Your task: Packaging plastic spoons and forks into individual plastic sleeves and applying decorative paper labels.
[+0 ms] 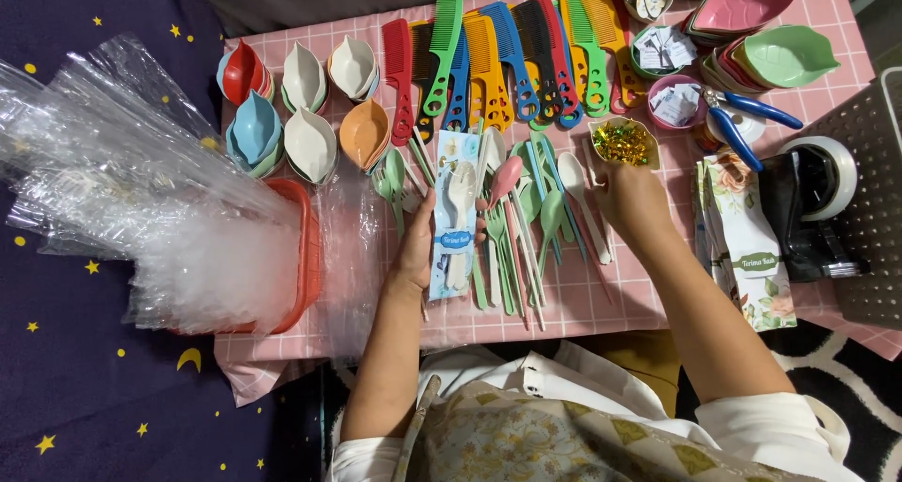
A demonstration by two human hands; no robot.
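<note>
Hands first: your left hand (420, 247) grips the left edge of a clear flat packet (456, 214) with a blue card behind it and a white spoon sealed inside, holding it upright against the worktop (601, 303), which wears a pink checked cloth. Your right hand (628, 193) reaches forward with its fingers bunched at the near rim of a small bowl of gold and green twist ties (622, 142); whether it has pinched one you cannot tell from here.

Between your two hands lies a loose spread of pastel spoons and forks (526, 224), pink, green and white, their handles pointing towards you. Just beyond them stands a fan of combs (507, 64) in red, green, blue, orange and black. To the left of the combs sit stacks of leaf-shaped dishes (305, 106) in red, white, blue and orange.

On your left a red basket (305, 247) holds a big sheaf of clear plastic bags (150, 200). At your right are printed floral packets (752, 238), blue-handled pliers (742, 120), a tape dispenser (817, 200), and more leaf dishes, pink and green (766, 31), at the far corner.
</note>
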